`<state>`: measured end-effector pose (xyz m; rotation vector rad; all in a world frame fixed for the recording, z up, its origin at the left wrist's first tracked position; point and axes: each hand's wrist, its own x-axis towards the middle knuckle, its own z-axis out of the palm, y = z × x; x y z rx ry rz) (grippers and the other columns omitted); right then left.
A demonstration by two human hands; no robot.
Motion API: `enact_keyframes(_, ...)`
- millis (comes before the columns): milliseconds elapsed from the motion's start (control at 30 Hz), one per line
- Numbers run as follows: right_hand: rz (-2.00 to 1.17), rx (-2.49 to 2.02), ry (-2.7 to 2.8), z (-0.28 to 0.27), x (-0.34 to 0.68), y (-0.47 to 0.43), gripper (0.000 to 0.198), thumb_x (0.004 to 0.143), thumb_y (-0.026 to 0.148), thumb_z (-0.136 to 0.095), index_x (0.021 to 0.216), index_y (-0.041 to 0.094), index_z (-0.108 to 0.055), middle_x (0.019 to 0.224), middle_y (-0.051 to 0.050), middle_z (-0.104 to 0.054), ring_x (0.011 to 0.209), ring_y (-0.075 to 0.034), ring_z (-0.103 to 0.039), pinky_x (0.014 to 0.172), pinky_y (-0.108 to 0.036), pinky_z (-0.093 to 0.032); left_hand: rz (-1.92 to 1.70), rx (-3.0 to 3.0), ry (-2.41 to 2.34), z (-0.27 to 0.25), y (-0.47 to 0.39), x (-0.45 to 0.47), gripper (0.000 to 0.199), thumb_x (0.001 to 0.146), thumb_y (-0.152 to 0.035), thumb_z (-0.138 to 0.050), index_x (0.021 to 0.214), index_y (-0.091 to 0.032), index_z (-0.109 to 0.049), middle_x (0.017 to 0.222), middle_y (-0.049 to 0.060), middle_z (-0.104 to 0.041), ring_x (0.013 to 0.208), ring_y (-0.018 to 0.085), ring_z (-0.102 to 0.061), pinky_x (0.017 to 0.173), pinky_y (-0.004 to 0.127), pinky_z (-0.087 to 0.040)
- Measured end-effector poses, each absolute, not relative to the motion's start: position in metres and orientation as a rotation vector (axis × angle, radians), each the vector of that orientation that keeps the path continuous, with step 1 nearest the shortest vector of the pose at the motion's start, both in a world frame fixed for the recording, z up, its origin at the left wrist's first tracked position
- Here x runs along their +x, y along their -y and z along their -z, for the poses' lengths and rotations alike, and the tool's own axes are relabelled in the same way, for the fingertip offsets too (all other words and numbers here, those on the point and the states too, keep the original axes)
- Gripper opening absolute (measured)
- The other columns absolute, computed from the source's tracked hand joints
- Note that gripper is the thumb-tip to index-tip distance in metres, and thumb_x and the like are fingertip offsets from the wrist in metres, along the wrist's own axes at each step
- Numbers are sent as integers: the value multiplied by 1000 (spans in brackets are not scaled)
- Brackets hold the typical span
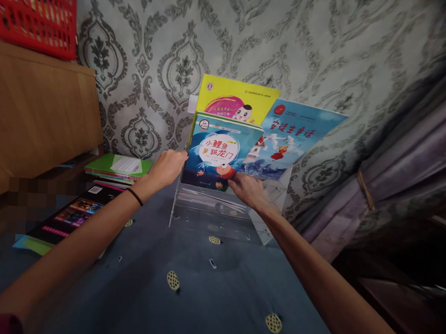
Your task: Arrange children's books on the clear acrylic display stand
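A dark blue picture book [224,152] with a red fish on its cover leans in a clear acrylic book stand [257,223]. My left hand [168,168] is closed at the book's left edge, its fingertips partly hidden there. At the lower right corner of the same book, my right hand [249,190] pinches the cover edge. Behind it rises a yellow book [235,94], and a light blue book [294,136] stands to the right in the stand.
Stacked books, a green one [118,165] and a black one [78,213], lie at the left. A wooden cabinet [39,118] carries a red basket [35,14]. A tied curtain [354,196] hangs at the right. The blue tablecloth [205,308] has pineapple prints.
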<state>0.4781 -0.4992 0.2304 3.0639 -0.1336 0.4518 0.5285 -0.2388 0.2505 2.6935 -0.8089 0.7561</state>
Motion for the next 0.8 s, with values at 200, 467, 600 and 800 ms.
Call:
enact_keyframes(200, -428, 3059, 116, -233, 475, 498, 30, 100, 32, -44, 114, 19, -67, 121, -15, -73, 116, -34, -63, 92, -45, -44, -745, 2744, 790, -254, 240, 526, 36, 104, -23, -37, 102, -12, -71, 93, 15, -76, 87, 27, -71, 80, 36, -51)
enact_keyframes(467, -558, 3033, 91, -225, 474, 497, 26, 97, 31, -49, 109, 16, -68, 115, -16, -73, 115, -34, -62, 92, -44, -44, -738, 2685, 837, -249, 234, 524, 32, 103, -19, -39, 107, -15, -70, 100, 13, -76, 96, 24, -72, 86, 33, -52)
enact_keyframes(600, -695, 2993, -10, -218, 474, 507, 29, 95, 28, -50, 113, 15, -68, 115, -17, -73, 110, -33, -63, 92, -42, -45, -700, 2682, 761, -241, 222, 516, 31, 102, -21, -43, 119, -20, -68, 109, 10, -77, 104, 24, -71, 91, 32, -52)
enact_keyframes(800, -1176, 3066, -242, -198, 464, 533, 37, 89, 26, -49, 119, 15, -68, 117, -16, -72, 111, -32, -63, 101, -46, -46, -660, 2640, 721, -204, 182, 485, 35, 100, -22, -43, 122, -21, -69, 121, 9, -75, 112, 25, -70, 96, 34, -53)
